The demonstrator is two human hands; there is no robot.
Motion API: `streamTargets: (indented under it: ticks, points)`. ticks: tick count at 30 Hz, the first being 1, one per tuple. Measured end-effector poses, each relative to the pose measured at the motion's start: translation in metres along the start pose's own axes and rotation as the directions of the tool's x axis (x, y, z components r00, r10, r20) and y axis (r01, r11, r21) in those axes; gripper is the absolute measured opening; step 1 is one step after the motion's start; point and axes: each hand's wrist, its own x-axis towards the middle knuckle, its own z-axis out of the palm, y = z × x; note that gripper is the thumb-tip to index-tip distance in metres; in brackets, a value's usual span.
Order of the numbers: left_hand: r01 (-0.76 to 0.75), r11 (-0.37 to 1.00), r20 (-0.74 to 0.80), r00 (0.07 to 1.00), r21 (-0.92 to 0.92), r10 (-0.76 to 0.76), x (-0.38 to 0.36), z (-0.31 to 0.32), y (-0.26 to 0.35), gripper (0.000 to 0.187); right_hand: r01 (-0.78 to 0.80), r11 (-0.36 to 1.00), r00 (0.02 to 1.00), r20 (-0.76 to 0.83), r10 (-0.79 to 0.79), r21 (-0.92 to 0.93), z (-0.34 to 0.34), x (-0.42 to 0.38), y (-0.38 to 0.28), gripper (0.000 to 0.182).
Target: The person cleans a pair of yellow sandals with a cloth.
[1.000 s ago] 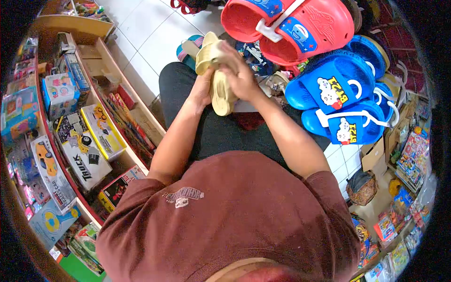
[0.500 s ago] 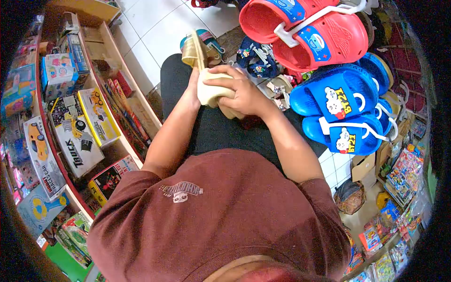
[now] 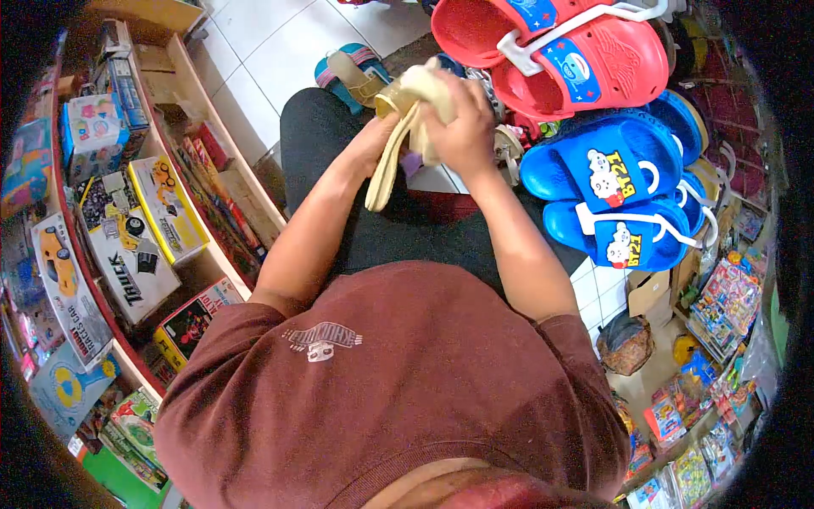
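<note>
Above my lap, my left hand (image 3: 377, 142) is closed around a yellowish sandal (image 3: 393, 161), whose thin sole is seen nearly edge-on, one end pointing down toward me. A gold-toned band (image 3: 387, 102) shows at its upper part. My right hand (image 3: 468, 123) is closed on a cream cloth (image 3: 424, 86), bunched against the sandal's other side. The fingers hide where cloth and sandal meet. Just beyond my hands, a teal sandal (image 3: 333, 75) lies on the floor, with a tan piece of footwear (image 3: 363, 83) beside it.
Red clogs (image 3: 585, 72) on a white hanger and blue slides (image 3: 623, 174) hang close by my right arm. Toy boxes (image 3: 131, 233) fill wooden shelves on the left. Bagged toys (image 3: 721, 293) and a dark bundle (image 3: 626, 343) sit at the lower right.
Both hands have shifted to the right and slightly up. The sandal has been turned, so the sole end that pointed away now points down toward me. The cloth has moved up with my right hand.
</note>
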Motion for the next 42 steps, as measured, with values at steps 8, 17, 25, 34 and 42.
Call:
streamTargets:
  ticks: [8,17,25,34,42]
  points:
    - [0.068,0.855,0.188,0.982,-0.515,0.035,-0.022,0.007,0.034,0.039,-0.075,0.905,0.661,0.701,-0.270,0.419,-0.016,-0.007,-0.029,0.029]
    - [0.182,0.779,0.261,0.965,-0.600,-0.025,-0.009,-0.010,0.017,0.031,0.000,0.923,0.753,0.607,-0.253,0.384,-0.001,-0.023,-0.032,0.040]
    - [0.229,0.719,0.074,0.968,-0.657,-0.241,-0.002,-0.016,0.011,0.026,0.063,0.982,0.910,0.394,-0.131,0.181,0.010,-0.017,-0.009,0.049]
    - [0.138,0.869,0.208,0.977,-0.475,-0.042,0.019,-0.022,-0.011,0.033,0.043,0.961,0.776,0.598,-0.203,0.272,-0.006,-0.009,-0.001,0.034]
    - [0.019,0.939,0.102,0.995,-0.342,0.017,-0.003,0.003,0.006,0.029,0.078,0.994,0.866,0.488,-0.108,0.081,-0.004,-0.007,0.010,0.036]
